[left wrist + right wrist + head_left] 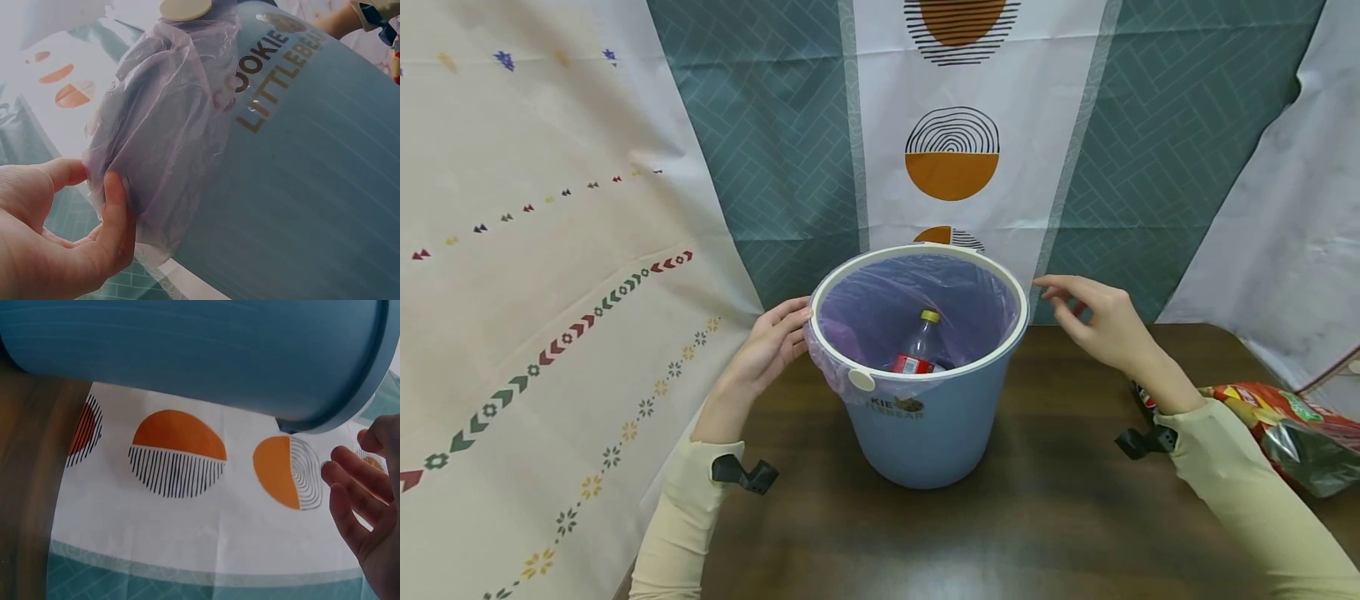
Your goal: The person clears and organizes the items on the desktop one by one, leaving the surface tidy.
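A light blue trash can [928, 450] with a cream rim stands upright on the table, lined with a thin purple trash bag [169, 119]. The bag's edge folds down outside the can at the left and front. At the left rim, my left hand [771, 342] pinches this overhang between thumb and fingers. Inside the can leans a clear plastic bottle [922, 342] with a yellow cap and red label; its bottom is hidden. My right hand [1097, 321] hovers just right of the rim, fingers loosely bent and holding nothing.
The table [1075, 525] is dark brown wood. At the right, a red and yellow snack bag [1292, 425] lies partly behind the right forearm, with a dark can-like object [1142, 400] beside it. Patterned cloth [790, 125] hangs behind and at both sides.
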`<act>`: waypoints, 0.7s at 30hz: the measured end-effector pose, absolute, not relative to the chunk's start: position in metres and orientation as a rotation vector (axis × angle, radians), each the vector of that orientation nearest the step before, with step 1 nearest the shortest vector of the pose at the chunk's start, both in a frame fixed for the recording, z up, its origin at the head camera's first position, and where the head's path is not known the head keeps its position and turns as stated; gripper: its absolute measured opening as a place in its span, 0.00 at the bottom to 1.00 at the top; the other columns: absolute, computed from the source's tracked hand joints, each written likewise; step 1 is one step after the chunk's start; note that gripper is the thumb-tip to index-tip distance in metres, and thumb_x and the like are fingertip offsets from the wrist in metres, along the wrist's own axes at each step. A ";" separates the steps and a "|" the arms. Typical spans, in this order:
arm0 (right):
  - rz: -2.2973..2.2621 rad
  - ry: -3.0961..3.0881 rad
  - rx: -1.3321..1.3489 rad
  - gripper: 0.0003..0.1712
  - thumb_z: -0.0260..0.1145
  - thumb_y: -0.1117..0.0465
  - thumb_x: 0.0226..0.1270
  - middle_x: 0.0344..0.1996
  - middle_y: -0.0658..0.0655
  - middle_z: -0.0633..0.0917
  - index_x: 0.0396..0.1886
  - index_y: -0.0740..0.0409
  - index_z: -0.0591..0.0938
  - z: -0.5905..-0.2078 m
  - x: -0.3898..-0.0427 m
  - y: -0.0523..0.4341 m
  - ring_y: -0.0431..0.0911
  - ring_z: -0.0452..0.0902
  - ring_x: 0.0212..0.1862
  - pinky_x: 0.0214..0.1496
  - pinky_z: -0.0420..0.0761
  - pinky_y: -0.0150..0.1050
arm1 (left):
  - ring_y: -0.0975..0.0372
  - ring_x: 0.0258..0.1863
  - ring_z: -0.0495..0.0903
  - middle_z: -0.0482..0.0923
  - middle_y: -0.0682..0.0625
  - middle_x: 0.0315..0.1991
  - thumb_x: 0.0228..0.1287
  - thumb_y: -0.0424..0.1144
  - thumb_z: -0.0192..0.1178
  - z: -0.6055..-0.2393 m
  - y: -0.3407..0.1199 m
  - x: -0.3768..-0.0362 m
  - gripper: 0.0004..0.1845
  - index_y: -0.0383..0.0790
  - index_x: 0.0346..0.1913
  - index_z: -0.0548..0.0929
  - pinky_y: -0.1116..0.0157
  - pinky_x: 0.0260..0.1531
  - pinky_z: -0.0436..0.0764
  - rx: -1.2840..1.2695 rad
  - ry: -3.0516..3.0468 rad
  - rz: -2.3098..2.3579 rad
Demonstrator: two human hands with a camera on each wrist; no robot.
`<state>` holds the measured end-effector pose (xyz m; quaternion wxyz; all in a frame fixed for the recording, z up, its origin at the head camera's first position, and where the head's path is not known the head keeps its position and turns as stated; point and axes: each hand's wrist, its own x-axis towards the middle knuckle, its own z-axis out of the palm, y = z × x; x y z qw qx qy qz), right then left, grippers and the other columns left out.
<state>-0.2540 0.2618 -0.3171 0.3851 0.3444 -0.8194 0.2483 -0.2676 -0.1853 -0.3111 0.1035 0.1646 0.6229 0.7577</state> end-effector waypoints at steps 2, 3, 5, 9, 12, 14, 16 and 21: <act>0.632 -2.103 0.875 0.24 0.61 0.78 0.56 0.34 0.57 0.87 0.52 0.59 0.82 -0.319 -0.254 0.265 0.38 0.79 0.35 0.32 0.75 0.25 | 0.67 0.42 0.82 0.76 0.51 0.49 0.74 0.35 0.48 -0.311 -0.186 -0.267 0.13 0.38 0.58 0.69 0.74 0.43 0.82 0.478 1.832 2.237; 0.633 -2.112 0.877 0.24 0.61 0.78 0.56 0.34 0.56 0.87 0.52 0.59 0.82 -0.320 -0.255 0.266 0.37 0.79 0.36 0.32 0.75 0.25 | 0.67 0.42 0.82 0.76 0.51 0.48 0.74 0.35 0.48 -0.311 -0.186 -0.267 0.13 0.38 0.58 0.69 0.74 0.43 0.82 0.476 1.830 2.236; 0.628 -2.127 0.881 0.24 0.61 0.78 0.56 0.35 0.56 0.87 0.52 0.59 0.82 -0.322 -0.255 0.268 0.34 0.78 0.36 0.32 0.75 0.25 | 0.67 0.41 0.81 0.76 0.51 0.48 0.74 0.35 0.48 -0.311 -0.185 -0.267 0.12 0.38 0.57 0.69 0.74 0.42 0.82 0.473 1.823 2.235; 0.616 -2.161 0.888 0.23 0.62 0.78 0.57 0.35 0.55 0.87 0.52 0.59 0.82 -0.326 -0.256 0.271 0.30 0.76 0.38 0.32 0.75 0.24 | 0.67 0.41 0.81 0.76 0.52 0.48 0.75 0.35 0.47 -0.311 -0.185 -0.267 0.13 0.38 0.57 0.69 0.74 0.42 0.82 0.473 1.827 2.221; 0.616 -2.189 0.878 0.22 0.62 0.77 0.58 0.36 0.55 0.87 0.52 0.59 0.82 -0.327 -0.256 0.270 0.32 0.77 0.38 0.33 0.74 0.23 | 0.67 0.42 0.81 0.77 0.52 0.47 0.75 0.35 0.47 -0.311 -0.184 -0.267 0.14 0.36 0.59 0.68 0.74 0.42 0.82 0.471 1.822 2.214; 0.619 -2.210 0.875 0.22 0.62 0.77 0.59 0.37 0.55 0.87 0.52 0.59 0.82 -0.328 -0.255 0.269 0.35 0.78 0.38 0.33 0.74 0.21 | 0.67 0.42 0.81 0.77 0.52 0.47 0.75 0.36 0.47 -0.312 -0.184 -0.267 0.15 0.35 0.60 0.67 0.74 0.42 0.82 0.471 1.812 2.216; 0.614 -2.229 0.876 0.21 0.62 0.76 0.59 0.38 0.55 0.87 0.52 0.59 0.82 -0.329 -0.255 0.268 0.36 0.79 0.38 0.33 0.74 0.22 | 0.67 0.41 0.81 0.78 0.53 0.46 0.75 0.36 0.47 -0.312 -0.184 -0.267 0.15 0.35 0.60 0.67 0.74 0.42 0.82 0.475 1.804 2.217; 0.600 -2.277 0.894 0.19 0.63 0.76 0.59 0.41 0.55 0.87 0.50 0.59 0.82 -0.334 -0.255 0.270 0.42 0.81 0.41 0.34 0.74 0.22 | 0.67 0.41 0.81 0.78 0.53 0.46 0.75 0.36 0.46 -0.312 -0.185 -0.267 0.15 0.35 0.60 0.68 0.74 0.42 0.82 0.476 1.780 2.223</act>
